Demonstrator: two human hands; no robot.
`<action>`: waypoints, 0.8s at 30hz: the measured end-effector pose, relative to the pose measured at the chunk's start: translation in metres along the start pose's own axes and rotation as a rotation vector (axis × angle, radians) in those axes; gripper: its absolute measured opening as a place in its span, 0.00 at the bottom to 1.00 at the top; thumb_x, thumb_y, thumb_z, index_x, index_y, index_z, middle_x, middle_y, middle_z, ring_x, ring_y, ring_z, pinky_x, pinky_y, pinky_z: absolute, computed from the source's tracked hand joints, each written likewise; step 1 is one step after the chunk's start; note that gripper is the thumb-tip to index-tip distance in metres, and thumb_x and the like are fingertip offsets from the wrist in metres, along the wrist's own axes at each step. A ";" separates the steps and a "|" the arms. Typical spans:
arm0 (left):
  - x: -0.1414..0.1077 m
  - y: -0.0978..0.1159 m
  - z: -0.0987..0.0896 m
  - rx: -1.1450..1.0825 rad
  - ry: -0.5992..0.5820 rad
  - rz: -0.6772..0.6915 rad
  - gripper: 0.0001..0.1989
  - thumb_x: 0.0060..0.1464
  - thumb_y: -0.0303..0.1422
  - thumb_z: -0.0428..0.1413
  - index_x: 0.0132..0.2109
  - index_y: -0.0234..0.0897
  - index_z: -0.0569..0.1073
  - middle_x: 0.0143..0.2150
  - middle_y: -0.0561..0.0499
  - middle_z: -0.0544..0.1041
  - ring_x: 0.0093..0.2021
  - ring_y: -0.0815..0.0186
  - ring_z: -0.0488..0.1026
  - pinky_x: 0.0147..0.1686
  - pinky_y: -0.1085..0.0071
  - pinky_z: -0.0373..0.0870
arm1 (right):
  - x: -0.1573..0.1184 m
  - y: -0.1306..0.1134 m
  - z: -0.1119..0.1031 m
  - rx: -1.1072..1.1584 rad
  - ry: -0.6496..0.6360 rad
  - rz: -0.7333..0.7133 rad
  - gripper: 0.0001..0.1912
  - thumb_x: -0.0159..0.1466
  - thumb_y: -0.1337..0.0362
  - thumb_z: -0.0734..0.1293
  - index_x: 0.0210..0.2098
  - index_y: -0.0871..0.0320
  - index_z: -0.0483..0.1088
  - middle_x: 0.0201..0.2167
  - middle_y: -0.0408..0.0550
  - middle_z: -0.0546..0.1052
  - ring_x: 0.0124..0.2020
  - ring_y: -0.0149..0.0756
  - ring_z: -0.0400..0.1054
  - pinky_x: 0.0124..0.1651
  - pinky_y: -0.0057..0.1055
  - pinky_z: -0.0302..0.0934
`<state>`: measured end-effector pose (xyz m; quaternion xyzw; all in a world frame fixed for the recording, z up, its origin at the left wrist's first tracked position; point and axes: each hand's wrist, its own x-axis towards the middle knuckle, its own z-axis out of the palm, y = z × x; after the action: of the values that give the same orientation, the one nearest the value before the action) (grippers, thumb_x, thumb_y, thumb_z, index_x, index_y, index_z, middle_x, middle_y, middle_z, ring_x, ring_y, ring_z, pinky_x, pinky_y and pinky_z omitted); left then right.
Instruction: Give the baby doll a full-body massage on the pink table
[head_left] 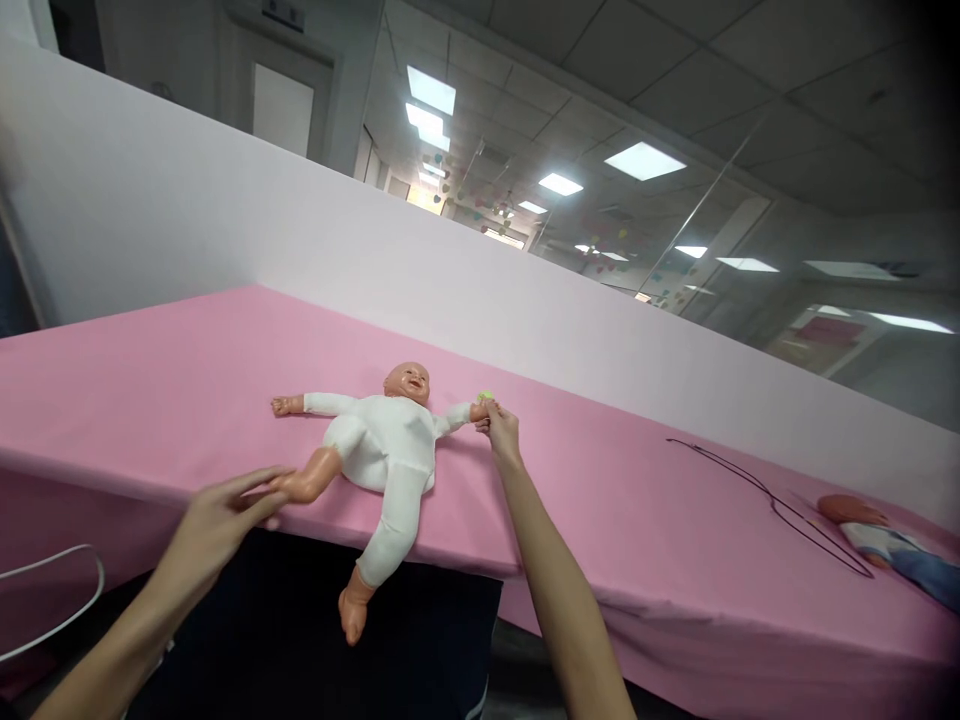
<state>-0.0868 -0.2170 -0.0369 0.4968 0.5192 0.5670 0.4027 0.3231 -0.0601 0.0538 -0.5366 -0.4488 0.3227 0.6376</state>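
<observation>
A baby doll (386, 440) in a white cloth suit lies on its back on the pink-covered table (240, 370), head away from me. Its bare leg (319, 475) is bent out to the left, and the foot sits between the thumb and fingers of my left hand (225, 515). The other leg (390, 545) hangs over the table's front edge. With closed fingers, my right hand (499, 425) grips the doll's hand on the right side. Just behind those fingers shows a small yellow-green thing (486, 396), too small to name.
To the right, a thin dark cable (772, 495) lies looped on the pink cover. Beyond it rests a second doll (862, 530) in white and blue. A white partition (465, 290) with glass above closes off the back. A white cord (82, 550) curves at the lower left.
</observation>
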 end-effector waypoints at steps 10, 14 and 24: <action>-0.053 -0.018 -0.032 0.089 -0.148 -0.006 0.21 0.49 0.51 0.69 0.46 0.45 0.88 0.39 0.49 0.86 0.26 0.63 0.76 0.30 0.70 0.78 | 0.005 0.019 -0.025 0.077 0.104 0.142 0.21 0.55 0.51 0.80 0.23 0.58 0.70 0.15 0.40 0.70 0.16 0.27 0.60 0.19 0.25 0.57; -0.009 0.027 0.007 -0.018 -0.004 0.032 0.28 0.48 0.52 0.70 0.51 0.38 0.86 0.36 0.47 0.85 0.28 0.61 0.78 0.36 0.65 0.80 | -0.001 -0.006 0.003 0.114 -0.006 0.041 0.20 0.56 0.49 0.80 0.30 0.59 0.76 0.20 0.41 0.73 0.19 0.27 0.61 0.24 0.26 0.62; 0.052 0.044 0.063 -0.208 -0.056 0.041 0.36 0.46 0.55 0.70 0.54 0.32 0.83 0.54 0.37 0.83 0.52 0.47 0.81 0.40 0.65 0.79 | -0.045 0.010 0.047 -0.078 -0.252 -0.087 0.27 0.56 0.40 0.75 0.24 0.58 0.73 0.15 0.41 0.70 0.18 0.31 0.63 0.21 0.28 0.58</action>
<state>-0.0315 -0.1607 0.0119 0.4783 0.4358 0.6119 0.4549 0.2632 -0.0792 0.0346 -0.4960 -0.5604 0.3419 0.5684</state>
